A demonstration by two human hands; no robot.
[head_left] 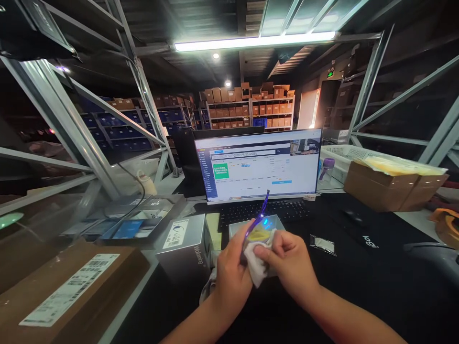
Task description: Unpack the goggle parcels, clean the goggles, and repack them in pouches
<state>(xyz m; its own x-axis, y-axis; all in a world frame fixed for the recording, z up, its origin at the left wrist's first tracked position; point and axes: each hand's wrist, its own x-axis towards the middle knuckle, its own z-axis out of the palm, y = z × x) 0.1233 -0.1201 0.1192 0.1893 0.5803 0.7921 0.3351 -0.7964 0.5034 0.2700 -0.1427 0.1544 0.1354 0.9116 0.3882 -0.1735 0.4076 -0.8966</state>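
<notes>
Holding purple strip (pixel 256 221) in left grip (pixel 231 267) and pinching white cloth (pixel 256 270) in right grip (pixel 292 260), with gray box (pixel 183 251) just left of both.

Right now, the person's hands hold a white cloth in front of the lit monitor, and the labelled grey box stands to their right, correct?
Not quite: the head view shows the labelled grey box to the left of both the left hand and right hand. They do hold the white cloth in front of the lit monitor.
</notes>
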